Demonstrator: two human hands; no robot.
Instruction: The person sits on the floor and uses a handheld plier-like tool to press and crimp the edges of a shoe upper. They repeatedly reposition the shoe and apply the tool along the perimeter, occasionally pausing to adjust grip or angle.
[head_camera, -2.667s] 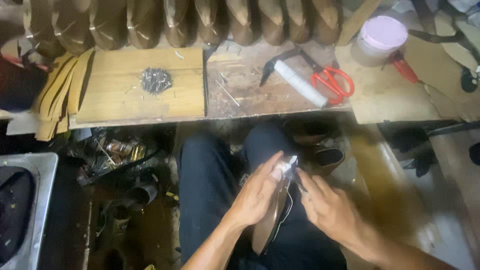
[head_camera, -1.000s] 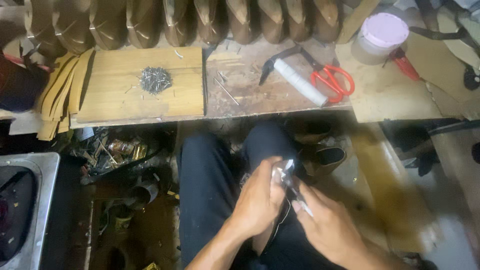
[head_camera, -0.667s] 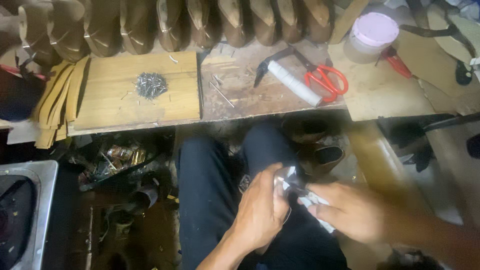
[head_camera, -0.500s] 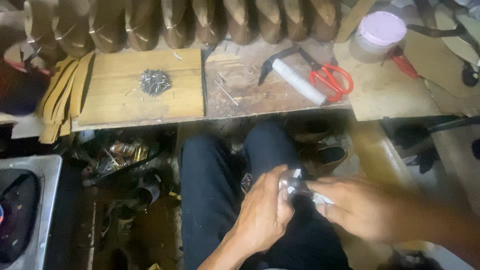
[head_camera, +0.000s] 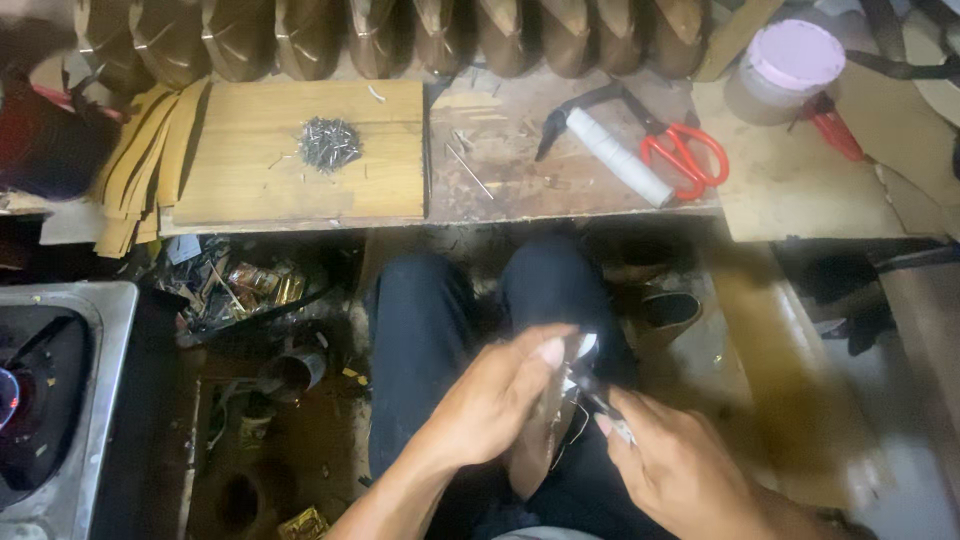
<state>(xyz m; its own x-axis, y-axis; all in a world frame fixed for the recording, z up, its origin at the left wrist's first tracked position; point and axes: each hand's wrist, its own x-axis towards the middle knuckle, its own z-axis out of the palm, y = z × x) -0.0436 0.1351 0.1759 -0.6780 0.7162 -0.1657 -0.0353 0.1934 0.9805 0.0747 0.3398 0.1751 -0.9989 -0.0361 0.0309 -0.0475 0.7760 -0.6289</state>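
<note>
Head view looked down on a person seated at a low wooden workbench (head_camera: 560, 190), knees in dark trousers (head_camera: 430, 330) beneath it. The left hand (head_camera: 490, 405) was closed around a brownish, sole-shaped piece of shoe work (head_camera: 535, 455) held upright over the lap, its upper end pale and shiny near the thumb. The right hand (head_camera: 680, 475) was clenched on a slim metal tool (head_camera: 600, 405), whose tip met the edge of the piece close to the left fingers; the tool's exact kind could not be told through the blur.

On the bench a heap of small nails (head_camera: 328, 142) lay on a light wooden board (head_camera: 300, 150), well apart from both hands. Red-handled scissors (head_camera: 680, 155) and a white cylindrical roll (head_camera: 620, 158) lay side by side further right, with a lidded pinkish tub (head_camera: 785, 70) beyond them. A row of brown shoe lasts (head_camera: 400, 35) stood along the back edge, and tan leather strips (head_camera: 145, 160) hung off the left end. A metal basin (head_camera: 60, 400) sat on the floor at far left.

Judging from how things lay, the work on the piece looked mid-way: it was gripped and being worked along one edge, yet nothing showed it fitted to a last or nailed, so shaping and fastening seemingly remained. How much of the edge was finished could not be told.
</note>
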